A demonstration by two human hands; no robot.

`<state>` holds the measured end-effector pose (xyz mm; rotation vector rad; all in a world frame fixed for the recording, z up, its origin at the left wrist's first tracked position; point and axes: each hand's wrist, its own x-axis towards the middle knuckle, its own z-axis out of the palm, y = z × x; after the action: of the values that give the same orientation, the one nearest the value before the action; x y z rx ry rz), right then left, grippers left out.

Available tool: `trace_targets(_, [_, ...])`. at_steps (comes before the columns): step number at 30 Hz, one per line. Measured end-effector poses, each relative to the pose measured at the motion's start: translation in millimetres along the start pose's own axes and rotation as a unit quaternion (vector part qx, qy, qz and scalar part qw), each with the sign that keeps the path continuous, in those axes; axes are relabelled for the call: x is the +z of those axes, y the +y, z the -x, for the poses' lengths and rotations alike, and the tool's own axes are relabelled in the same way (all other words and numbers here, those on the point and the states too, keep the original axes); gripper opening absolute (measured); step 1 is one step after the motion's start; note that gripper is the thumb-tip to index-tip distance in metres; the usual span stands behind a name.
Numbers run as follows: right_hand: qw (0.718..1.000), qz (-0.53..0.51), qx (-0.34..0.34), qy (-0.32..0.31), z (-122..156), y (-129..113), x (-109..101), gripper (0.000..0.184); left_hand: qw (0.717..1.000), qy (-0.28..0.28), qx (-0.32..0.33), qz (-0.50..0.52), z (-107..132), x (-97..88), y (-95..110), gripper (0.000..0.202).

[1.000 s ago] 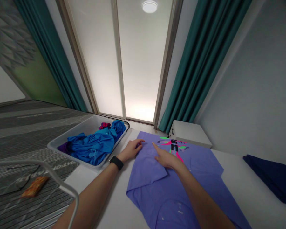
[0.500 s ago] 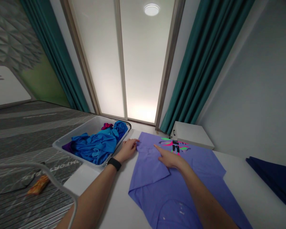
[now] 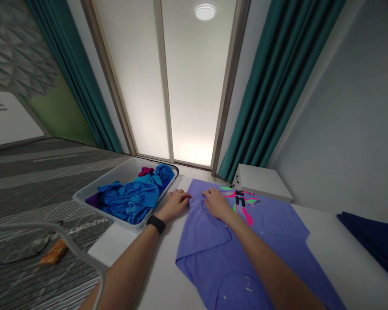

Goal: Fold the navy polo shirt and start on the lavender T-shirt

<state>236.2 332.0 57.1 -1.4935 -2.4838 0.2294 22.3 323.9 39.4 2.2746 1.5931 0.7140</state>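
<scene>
A purple T-shirt with a pink, green and black print lies spread on the white table, its near-left part folded over. My left hand, with a black watch on the wrist, is at the shirt's left edge, fingers closed on the fabric. Just to its right, my right hand has its fingers bent down and pinching the cloth beside the print. Small wrinkles run between the two hands. The fingertips are partly hidden from view.
Left of the table stands a clear plastic bin holding blue clothes. A folded dark navy cloth lies at the right. A white cabinet stands behind the table; a grey cable or tube crosses the lower left.
My right hand has moved left toward my left hand, its pointing finger now bent onto the shirt. More of the print shows. My left hand has barely shifted.
</scene>
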Motion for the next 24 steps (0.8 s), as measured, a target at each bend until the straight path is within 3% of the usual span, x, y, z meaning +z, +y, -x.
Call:
trace_targets(5, [1.0,-0.009,0.017,-0.007,-6,4,8,0.016,1.0,-0.007,-0.005,0.001,0,-2.1,1,0.028])
trace_targets(9, [0.999,-0.051,0.011,-0.004,-3,10,8,0.013,1.0,0.014,-0.005,0.027,-1,-0.8,0,0.027])
trace_targets(13, [0.988,-0.148,0.014,0.027,-3,14,4,0.018,0.988,0.035,-0.014,0.152,-3,2.1,0,0.023])
trace_targets(18, [0.966,-0.245,0.037,0.069,-8,21,6,0.031,0.956,0.007,-0.033,0.291,-5,7.3,-2,0.022])
trace_targets(24, [0.963,-0.244,0.071,0.086,-5,30,14,0.041,0.981,0.007,-0.038,0.191,-8,9.0,1,0.026])
